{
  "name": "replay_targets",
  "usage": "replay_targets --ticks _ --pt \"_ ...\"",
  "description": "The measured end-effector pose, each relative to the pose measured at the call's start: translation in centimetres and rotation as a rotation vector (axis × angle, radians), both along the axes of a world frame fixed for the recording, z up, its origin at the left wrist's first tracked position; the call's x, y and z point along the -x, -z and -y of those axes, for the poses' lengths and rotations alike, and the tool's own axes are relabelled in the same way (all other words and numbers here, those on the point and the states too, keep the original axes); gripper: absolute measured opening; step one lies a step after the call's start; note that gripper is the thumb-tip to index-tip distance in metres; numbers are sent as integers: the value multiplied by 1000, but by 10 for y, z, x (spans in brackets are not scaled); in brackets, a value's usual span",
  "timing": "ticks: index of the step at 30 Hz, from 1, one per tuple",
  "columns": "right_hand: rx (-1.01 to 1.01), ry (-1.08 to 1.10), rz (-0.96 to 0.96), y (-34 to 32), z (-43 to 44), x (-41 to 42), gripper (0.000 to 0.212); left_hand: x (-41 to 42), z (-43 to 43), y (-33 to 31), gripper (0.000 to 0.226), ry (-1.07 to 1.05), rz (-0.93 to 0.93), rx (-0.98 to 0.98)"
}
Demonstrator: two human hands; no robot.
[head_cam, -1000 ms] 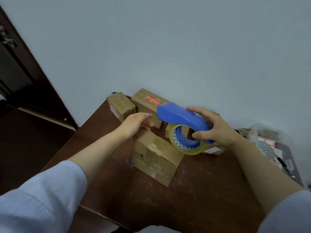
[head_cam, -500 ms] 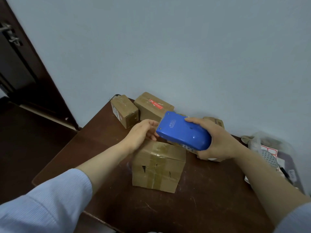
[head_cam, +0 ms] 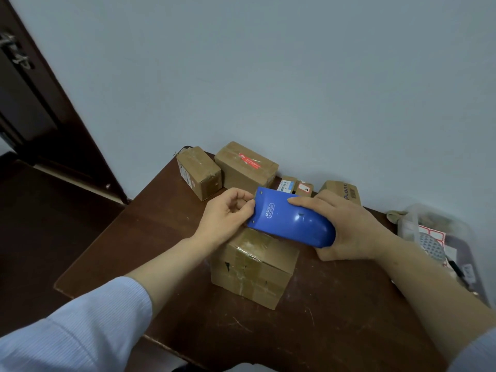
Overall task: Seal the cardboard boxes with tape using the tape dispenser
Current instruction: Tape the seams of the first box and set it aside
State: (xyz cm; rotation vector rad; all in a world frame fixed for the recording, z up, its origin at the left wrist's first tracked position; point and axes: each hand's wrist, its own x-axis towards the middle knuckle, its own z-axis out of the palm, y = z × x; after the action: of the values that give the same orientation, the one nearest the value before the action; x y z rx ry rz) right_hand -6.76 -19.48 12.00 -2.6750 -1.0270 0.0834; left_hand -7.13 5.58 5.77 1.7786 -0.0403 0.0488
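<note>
A blue tape dispenser (head_cam: 292,220) hovers over the top of a taped cardboard box (head_cam: 252,267) in the middle of the brown table (head_cam: 335,326). My right hand (head_cam: 346,229) grips the dispenser's rounded rear from the right side. My left hand (head_cam: 228,213) has its thumb and curled fingers pinched at the dispenser's front lip, above the box's far left corner. The tape roll and tape end are hidden under the blue cover.
Several more cardboard boxes line the wall: one at the far left (head_cam: 200,171), one with a red label (head_cam: 245,167), small ones (head_cam: 295,186) and one printed box (head_cam: 342,191). A clear plastic bin (head_cam: 440,237) of odds and ends sits at the right. The table's left edge drops to dark floor.
The dispenser turned from showing its roll side-on to cover-up and came down over the box. The box was set upright. My left hand shifted from the box top to the dispenser's front lip.
</note>
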Motion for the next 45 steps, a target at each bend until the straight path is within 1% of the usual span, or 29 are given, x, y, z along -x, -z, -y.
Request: replay_targets --ticks 6,10,16,22,28,34,37,40,45 --pt "21 -3 55 4 2 3 94 1 1 1 13 9 20 -40" --pt "32 -6 52 5 1 3 95 -1 0 2 15 -7 21 -65" --pt "55 -5 69 7 3 3 94 -1 -1 2 10 -3 -21 -20" --pt "72 -15 133 10 4 2 94 -2 -1 3 10 19 28 -38" --pt "46 -13 145 15 7 3 94 -3 2 6 13 -14 61 -146" --pt "19 1 147 20 8 4 92 -5 4 6 8 -30 84 -264" --pt "-36 30 133 27 9 7 89 -6 4 6 9 -56 66 -276" --pt "-140 63 41 34 9 11 89 -8 2 8 13 -76 45 -249" --pt "-334 116 -128 42 7 18 88 -8 6 4 20 -51 -1 -196"
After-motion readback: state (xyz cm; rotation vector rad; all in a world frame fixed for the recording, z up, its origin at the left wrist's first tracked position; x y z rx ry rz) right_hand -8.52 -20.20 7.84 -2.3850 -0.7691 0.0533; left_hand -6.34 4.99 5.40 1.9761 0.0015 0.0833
